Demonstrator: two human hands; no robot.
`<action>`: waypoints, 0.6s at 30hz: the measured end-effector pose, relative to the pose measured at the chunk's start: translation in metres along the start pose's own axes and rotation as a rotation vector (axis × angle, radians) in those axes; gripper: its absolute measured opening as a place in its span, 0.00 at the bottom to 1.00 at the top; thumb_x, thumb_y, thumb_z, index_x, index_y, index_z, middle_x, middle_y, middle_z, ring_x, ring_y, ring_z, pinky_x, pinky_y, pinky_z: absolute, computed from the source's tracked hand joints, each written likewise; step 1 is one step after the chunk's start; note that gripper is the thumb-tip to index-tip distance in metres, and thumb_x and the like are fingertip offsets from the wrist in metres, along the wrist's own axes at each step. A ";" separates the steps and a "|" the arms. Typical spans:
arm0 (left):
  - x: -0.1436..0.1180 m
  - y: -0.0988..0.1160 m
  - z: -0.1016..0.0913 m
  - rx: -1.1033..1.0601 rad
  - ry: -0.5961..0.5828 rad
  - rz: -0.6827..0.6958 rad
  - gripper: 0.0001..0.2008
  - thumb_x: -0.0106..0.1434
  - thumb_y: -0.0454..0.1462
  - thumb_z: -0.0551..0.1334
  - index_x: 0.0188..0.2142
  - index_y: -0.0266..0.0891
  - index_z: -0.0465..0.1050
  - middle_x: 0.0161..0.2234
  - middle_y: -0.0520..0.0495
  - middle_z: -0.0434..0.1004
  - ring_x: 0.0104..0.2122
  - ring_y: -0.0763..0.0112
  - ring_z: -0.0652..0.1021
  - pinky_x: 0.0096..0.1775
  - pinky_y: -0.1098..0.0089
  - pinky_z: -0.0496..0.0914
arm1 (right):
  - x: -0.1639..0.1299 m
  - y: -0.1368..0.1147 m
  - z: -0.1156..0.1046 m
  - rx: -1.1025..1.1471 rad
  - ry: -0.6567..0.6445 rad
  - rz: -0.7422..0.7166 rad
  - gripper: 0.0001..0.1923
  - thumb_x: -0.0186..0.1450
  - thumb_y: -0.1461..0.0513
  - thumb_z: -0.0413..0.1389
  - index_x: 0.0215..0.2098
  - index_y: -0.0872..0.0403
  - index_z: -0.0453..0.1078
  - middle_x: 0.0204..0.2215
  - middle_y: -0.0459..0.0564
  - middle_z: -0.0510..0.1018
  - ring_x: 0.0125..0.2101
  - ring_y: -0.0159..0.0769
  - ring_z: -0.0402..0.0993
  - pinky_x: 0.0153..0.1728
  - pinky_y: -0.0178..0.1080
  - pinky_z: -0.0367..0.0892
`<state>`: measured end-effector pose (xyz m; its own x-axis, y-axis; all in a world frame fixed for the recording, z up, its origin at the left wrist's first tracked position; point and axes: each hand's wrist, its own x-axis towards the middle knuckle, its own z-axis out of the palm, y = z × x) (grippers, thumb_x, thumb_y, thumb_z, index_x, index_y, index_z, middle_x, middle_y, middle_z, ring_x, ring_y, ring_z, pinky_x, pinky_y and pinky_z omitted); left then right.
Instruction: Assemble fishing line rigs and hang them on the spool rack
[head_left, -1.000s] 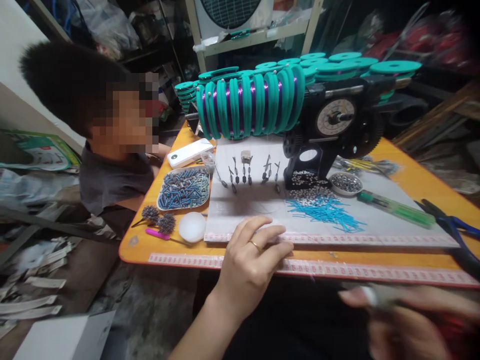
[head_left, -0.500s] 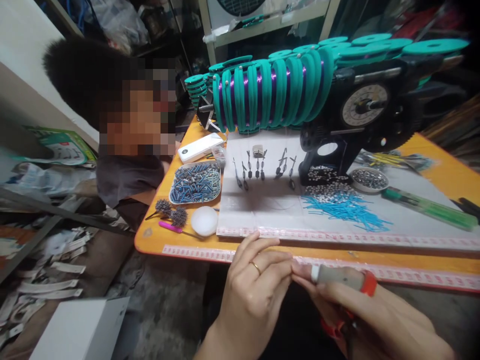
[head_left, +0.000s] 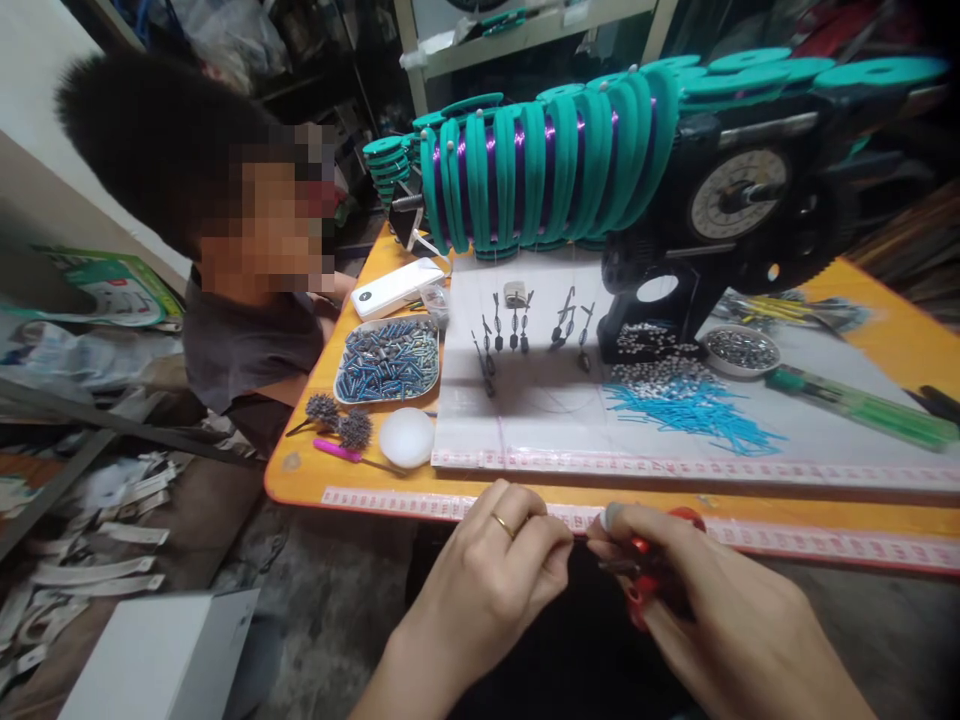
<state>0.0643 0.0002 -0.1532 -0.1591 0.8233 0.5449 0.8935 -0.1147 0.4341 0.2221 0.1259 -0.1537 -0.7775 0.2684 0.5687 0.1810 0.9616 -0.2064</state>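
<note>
My left hand (head_left: 495, 570), with a ring on one finger, is curled just below the front edge of the orange table (head_left: 892, 350), fingertips pinched toward my right hand; what it pinches is too small to see. My right hand (head_left: 705, 610) grips a red-handled tool (head_left: 652, 575), fingertips meeting the left hand's. On the white mat (head_left: 675, 430) above lie a pile of blue wire pieces (head_left: 690, 412) and small metal parts (head_left: 652, 375). A winding machine (head_left: 712, 210) carries teal spools with purple wire (head_left: 540, 175).
A person (head_left: 240, 290) sits at the table's left end. Near them are a tray of blue-grey tubes (head_left: 388, 360), a white power bank (head_left: 397, 288), a white round pad (head_left: 406, 437) and small brushes (head_left: 337, 420). A green screwdriver (head_left: 862, 408) and a metal dish (head_left: 741, 350) lie right.
My left hand left the mat and dropped below the table edge. My right hand came up from the lower right with the red-handled tool and met the left hand.
</note>
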 end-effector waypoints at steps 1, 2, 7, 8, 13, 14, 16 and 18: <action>0.001 0.000 0.001 -0.007 0.005 -0.001 0.08 0.70 0.29 0.55 0.36 0.35 0.72 0.32 0.46 0.72 0.32 0.70 0.72 0.35 0.70 0.73 | 0.001 0.000 -0.001 0.010 -0.025 0.006 0.11 0.69 0.68 0.43 0.46 0.54 0.62 0.31 0.41 0.78 0.28 0.19 0.76 0.32 0.22 0.67; 0.001 -0.001 0.001 -0.020 0.011 -0.006 0.08 0.70 0.29 0.56 0.36 0.35 0.72 0.32 0.46 0.71 0.33 0.70 0.72 0.35 0.71 0.73 | 0.002 0.001 -0.002 0.037 -0.053 0.023 0.11 0.68 0.68 0.44 0.47 0.54 0.62 0.32 0.41 0.78 0.28 0.19 0.76 0.32 0.21 0.68; 0.004 -0.003 0.003 -0.017 0.031 -0.006 0.06 0.69 0.32 0.60 0.40 0.38 0.77 0.29 0.49 0.67 0.31 0.70 0.70 0.31 0.71 0.66 | -0.002 0.008 0.001 0.167 -0.120 0.132 0.15 0.64 0.70 0.49 0.48 0.52 0.61 0.35 0.41 0.77 0.31 0.17 0.76 0.34 0.18 0.68; 0.005 -0.003 0.004 0.002 0.034 0.000 0.06 0.69 0.33 0.61 0.41 0.39 0.78 0.29 0.49 0.67 0.30 0.70 0.69 0.30 0.71 0.64 | -0.004 0.009 0.001 0.170 -0.116 0.139 0.15 0.64 0.69 0.49 0.49 0.52 0.61 0.36 0.41 0.77 0.32 0.17 0.76 0.34 0.18 0.68; 0.007 -0.005 0.008 0.070 0.052 -0.004 0.07 0.68 0.35 0.62 0.40 0.43 0.81 0.26 0.51 0.64 0.28 0.70 0.67 0.27 0.70 0.59 | -0.007 0.012 0.000 0.095 -0.127 0.087 0.12 0.66 0.68 0.48 0.47 0.52 0.62 0.33 0.42 0.76 0.30 0.19 0.75 0.31 0.21 0.68; 0.008 -0.005 0.010 0.076 0.061 -0.010 0.07 0.68 0.34 0.63 0.39 0.44 0.81 0.26 0.51 0.64 0.27 0.70 0.67 0.27 0.69 0.59 | -0.007 0.013 -0.001 0.058 -0.115 0.076 0.11 0.67 0.67 0.47 0.47 0.52 0.62 0.33 0.42 0.76 0.29 0.19 0.75 0.31 0.22 0.67; 0.009 -0.004 0.012 0.093 0.093 -0.030 0.07 0.66 0.33 0.64 0.37 0.44 0.81 0.25 0.51 0.63 0.26 0.71 0.67 0.27 0.69 0.59 | -0.007 0.017 -0.004 -0.001 -0.079 0.079 0.09 0.70 0.65 0.45 0.47 0.52 0.63 0.33 0.42 0.77 0.29 0.20 0.75 0.30 0.23 0.67; 0.010 -0.003 0.013 0.101 0.121 -0.067 0.07 0.64 0.32 0.64 0.34 0.44 0.81 0.25 0.52 0.63 0.26 0.72 0.67 0.27 0.70 0.59 | -0.011 0.022 -0.007 -0.007 -0.070 0.084 0.09 0.71 0.63 0.46 0.47 0.53 0.63 0.34 0.42 0.77 0.29 0.19 0.75 0.30 0.22 0.67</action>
<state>0.0653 0.0160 -0.1586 -0.2641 0.7535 0.6021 0.9160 0.0003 0.4013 0.2389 0.1449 -0.1585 -0.7994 0.3440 0.4925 0.2519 0.9362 -0.2452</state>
